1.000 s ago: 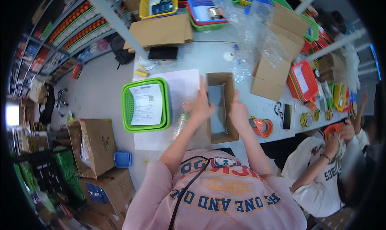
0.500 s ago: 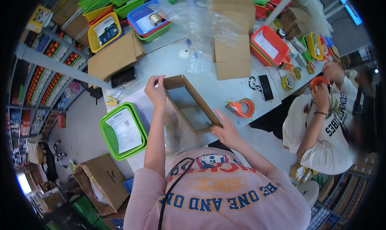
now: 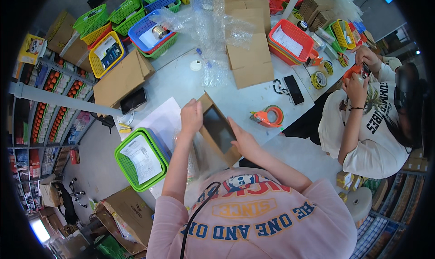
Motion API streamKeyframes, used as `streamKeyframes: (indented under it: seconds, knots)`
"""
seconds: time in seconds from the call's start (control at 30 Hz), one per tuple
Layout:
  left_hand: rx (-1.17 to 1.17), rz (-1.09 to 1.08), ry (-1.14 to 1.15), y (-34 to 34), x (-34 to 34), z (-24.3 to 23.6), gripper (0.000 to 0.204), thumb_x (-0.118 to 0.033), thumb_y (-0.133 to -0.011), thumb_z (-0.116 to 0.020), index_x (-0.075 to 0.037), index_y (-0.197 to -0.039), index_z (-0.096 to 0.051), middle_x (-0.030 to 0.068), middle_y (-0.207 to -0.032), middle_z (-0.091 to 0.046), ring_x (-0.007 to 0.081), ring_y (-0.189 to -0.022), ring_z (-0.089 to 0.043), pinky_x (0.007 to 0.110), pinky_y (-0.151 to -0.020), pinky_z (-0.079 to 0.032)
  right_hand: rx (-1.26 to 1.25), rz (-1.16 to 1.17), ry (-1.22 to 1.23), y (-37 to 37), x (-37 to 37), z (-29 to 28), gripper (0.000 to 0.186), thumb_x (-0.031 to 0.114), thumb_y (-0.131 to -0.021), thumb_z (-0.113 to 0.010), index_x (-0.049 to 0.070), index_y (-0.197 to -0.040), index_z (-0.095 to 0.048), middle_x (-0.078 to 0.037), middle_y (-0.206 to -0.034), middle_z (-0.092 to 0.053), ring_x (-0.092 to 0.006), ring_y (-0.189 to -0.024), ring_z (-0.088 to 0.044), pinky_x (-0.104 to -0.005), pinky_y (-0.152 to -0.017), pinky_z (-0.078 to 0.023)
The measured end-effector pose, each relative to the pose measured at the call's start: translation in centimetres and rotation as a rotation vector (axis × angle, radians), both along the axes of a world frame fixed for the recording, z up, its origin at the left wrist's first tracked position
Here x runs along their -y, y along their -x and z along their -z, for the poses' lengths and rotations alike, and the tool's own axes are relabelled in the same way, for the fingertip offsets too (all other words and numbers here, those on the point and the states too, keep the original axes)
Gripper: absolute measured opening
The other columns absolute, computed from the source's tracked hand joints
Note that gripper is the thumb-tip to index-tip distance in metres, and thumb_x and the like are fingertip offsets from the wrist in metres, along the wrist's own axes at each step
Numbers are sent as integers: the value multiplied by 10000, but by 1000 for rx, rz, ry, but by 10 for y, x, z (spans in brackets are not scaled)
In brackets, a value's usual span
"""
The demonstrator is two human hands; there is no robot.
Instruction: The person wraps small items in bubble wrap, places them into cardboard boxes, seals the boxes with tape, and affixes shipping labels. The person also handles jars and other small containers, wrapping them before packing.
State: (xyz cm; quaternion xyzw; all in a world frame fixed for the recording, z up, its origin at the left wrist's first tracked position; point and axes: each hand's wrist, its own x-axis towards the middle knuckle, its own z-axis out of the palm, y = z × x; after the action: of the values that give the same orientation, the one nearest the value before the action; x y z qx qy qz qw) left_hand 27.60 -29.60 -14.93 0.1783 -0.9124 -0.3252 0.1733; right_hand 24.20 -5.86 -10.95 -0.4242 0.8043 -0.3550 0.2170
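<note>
The left hand [image 3: 192,117] is curled closed on the upper left side of an open cardboard box [image 3: 232,157]; where each fingertip sits cannot be told. The right hand [image 3: 245,140] lies against the box's right side with its fingers fairly straight, not clenched. The box tilts on the table between the two hands, right in front of the person's pink shirt [image 3: 253,213].

Around the box, a blurred clear plastic packet [image 3: 192,164] lies beside the left forearm. A stack of baskets, green on top [image 3: 121,160], stands at 8 o'clock with a printed sheet [image 3: 141,157] in it. White paper [image 3: 162,115] is at 9, a black phone [image 3: 133,101] at 10. Bubble wrap [image 3: 210,64] spreads at 12, and unfolded cardboard [image 3: 251,66] at 1. An orange tape dispenser [image 3: 260,118] lies near 3, another phone [image 3: 294,90] at 2. Farther out at 2, a co-worker [image 3: 349,123] holds something orange-red.
</note>
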Motion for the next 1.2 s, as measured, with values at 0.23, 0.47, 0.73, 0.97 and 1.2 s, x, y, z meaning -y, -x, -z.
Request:
streamKeyframes:
  seconds: [0.23, 0.47, 0.73, 0.97, 1.2]
  knots:
    - [-137, -442, 216, 18, -23, 4, 152, -147, -869, -544, -40, -965, -594, 120, -972, -593, 283, -898, -546, 388, -737, -423, -315, -13, -86, -19, -6, 18, 705, 60, -806, -532, 44, -1433, -210, -300, -1404, -255, -424, -1210, -392, -453, -950, -384]
    - [-369, -416, -428, -3, -39, 18, 247, -112, -777, -695, -38, -1012, -671, 93, -1038, -639, 220, -995, -539, 327, -887, -432, -268, -88, -137, -22, -11, 6, 759, 497, -859, -508, 97, -1446, -240, -284, -1463, -155, -410, -1350, -197, -504, -1033, -256]
    - [-182, -468, -211, 1, -50, 13, 457, -143, -692, -773, -95, -1126, -639, 61, -1043, -618, 254, -1020, -487, 371, -917, -398, -291, -190, -37, -10, -19, 21, 671, 409, -853, -536, 30, -1373, -344, -243, -1463, -193, -393, -1363, -184, -496, -1045, -260]
    - [-154, -573, -146, 7, -63, 21, 390, -187, -718, -759, -128, -1092, -664, 48, -1079, -595, 253, -1045, -450, 369, -919, -381, -684, 61, -169, 70, -121, 67, 246, 106, -737, -594, 90, -980, -557, -232, -1228, -457, -390, -1201, -412, -504, -1041, -293]
    - [-264, -533, -280, 8, -63, 22, 334, -154, -733, -742, -97, -1056, -676, 71, -1087, -588, 250, -1073, -457, 357, -933, -388, -603, 3, -221, 102, -135, 126, 271, 57, -660, -653, 94, -874, -492, -160, -994, -497, -337, -1026, -493, -457, -945, -375]
